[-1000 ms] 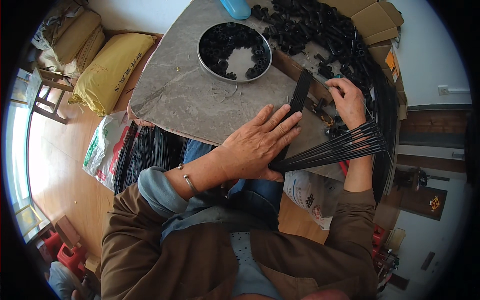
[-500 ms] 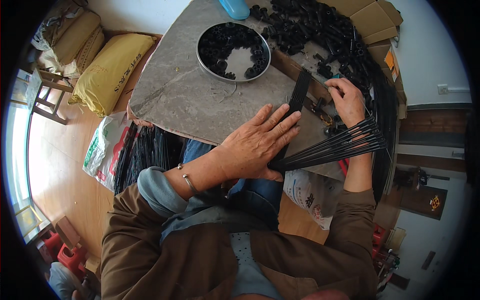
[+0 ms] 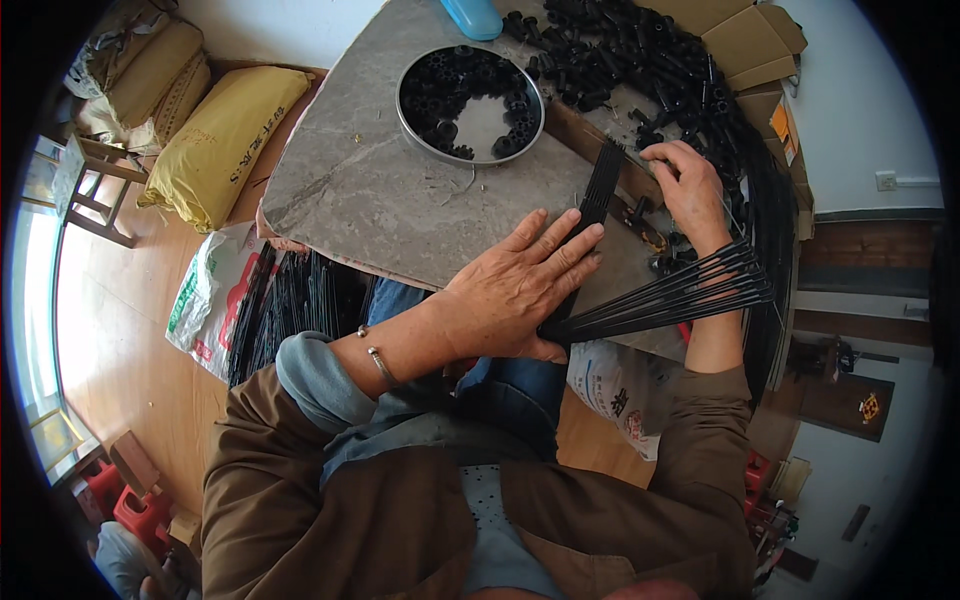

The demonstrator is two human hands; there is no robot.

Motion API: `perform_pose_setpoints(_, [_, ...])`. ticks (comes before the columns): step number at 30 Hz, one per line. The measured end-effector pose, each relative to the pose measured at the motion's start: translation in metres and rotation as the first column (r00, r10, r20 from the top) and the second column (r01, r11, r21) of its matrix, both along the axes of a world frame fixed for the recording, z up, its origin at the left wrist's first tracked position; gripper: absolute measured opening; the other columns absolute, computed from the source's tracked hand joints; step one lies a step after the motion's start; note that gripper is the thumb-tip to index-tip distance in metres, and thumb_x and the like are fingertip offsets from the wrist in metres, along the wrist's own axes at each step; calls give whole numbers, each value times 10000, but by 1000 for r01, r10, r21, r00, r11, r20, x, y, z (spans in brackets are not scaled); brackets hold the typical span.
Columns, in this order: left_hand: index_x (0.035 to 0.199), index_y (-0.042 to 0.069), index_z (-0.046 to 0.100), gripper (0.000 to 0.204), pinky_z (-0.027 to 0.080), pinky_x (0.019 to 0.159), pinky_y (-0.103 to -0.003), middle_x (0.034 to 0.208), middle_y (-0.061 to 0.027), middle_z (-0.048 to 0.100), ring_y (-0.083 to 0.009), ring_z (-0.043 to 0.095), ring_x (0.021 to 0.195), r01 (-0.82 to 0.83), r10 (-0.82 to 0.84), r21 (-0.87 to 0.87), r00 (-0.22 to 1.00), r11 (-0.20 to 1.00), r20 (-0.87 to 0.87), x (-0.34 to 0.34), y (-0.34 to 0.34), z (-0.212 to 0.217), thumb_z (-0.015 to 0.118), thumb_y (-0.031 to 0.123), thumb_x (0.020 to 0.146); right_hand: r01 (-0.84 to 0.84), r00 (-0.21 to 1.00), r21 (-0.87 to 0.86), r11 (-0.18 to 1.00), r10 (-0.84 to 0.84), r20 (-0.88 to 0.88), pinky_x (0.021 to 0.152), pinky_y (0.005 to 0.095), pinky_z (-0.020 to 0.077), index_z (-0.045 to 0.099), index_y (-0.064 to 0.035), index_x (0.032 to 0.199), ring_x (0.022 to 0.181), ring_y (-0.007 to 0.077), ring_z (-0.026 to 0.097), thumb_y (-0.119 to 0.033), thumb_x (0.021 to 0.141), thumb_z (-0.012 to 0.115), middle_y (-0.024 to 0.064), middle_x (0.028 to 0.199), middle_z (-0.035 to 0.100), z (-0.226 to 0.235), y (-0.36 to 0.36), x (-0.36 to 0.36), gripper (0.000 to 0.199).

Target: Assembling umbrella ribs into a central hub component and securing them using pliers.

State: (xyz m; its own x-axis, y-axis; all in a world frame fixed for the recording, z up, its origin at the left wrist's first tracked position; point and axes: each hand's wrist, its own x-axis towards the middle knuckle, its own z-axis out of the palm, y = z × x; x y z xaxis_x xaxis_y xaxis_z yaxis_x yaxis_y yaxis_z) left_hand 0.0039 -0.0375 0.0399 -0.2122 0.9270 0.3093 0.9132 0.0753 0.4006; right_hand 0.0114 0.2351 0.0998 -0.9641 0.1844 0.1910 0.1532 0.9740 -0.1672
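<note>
My left hand [image 3: 525, 275] lies flat, fingers stretched, across a row of black umbrella ribs [image 3: 603, 180] on the table's near edge. Thin black stretchers [image 3: 670, 295] fan out rightward from under this hand and pass over my right forearm. Beyond the ribs' right side, my right hand [image 3: 690, 195] is raised with thumb and forefinger pinched together; what they hold is too fine to make out. Under it, small metal fittings [image 3: 640, 212] sit by a wooden block [image 3: 637, 182]. A round metal tin [image 3: 402, 112] with black notched plastic pieces stands beyond my left hand.
Black plastic tubes [image 3: 620, 50] are heaped at the table's [image 3: 340, 150] far right, before cardboard [image 3: 750, 45]. A blue case [image 3: 472, 18] lies at the back. More black ribs [image 3: 305, 315] rest beside my left leg; a yellow sack [image 3: 225, 145] stands on the floor at left.
My right hand has shifted slightly up and left, its fingertips leaving the spot beside the ribs' far end. My left hand stays flat on the ribs. The tin has moved slightly right.
</note>
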Motion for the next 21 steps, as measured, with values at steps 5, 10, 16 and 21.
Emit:
perform_pose_setpoints(5, [1404,37,395,1019,142,1162,-464,1527,-135,239,-309,175,1431,8,-8,-2,1000,1000,0,0,1,-2,702,635,637,9,999,-35,999,-7,54,728,343,499,677,-120,964,839,262,636,-131,855,568,43,951,659,0,-1,-3,155])
perform_pose_setpoints(10, [1405,36,391,1020,142,1162,-463,1526,-136,241,-311,179,1430,5,-5,-7,1000,1000,-1,0,0,-1,705,629,636,-12,998,-116,993,19,59,726,332,504,663,-103,993,818,245,650,-125,855,582,55,935,667,-4,-8,-16,162])
perform_pose_setpoints(16, [1404,29,387,1023,154,1159,-462,1522,-146,247,-318,187,1427,11,-11,27,1000,1000,-6,-1,1,-2,705,627,637,-40,976,-173,984,1,-217,694,316,513,650,-98,1006,772,215,660,-90,848,598,64,904,668,0,-18,-21,167])
perform_pose_setpoints(21, [1404,27,384,1023,158,1157,-462,1516,-158,257,-322,191,1424,5,-4,31,999,1000,-35,0,-1,-2,699,630,640,-337,917,168,926,363,-162,863,375,464,669,-137,1023,1035,280,574,-46,779,548,78,1069,609,4,-56,20,287])
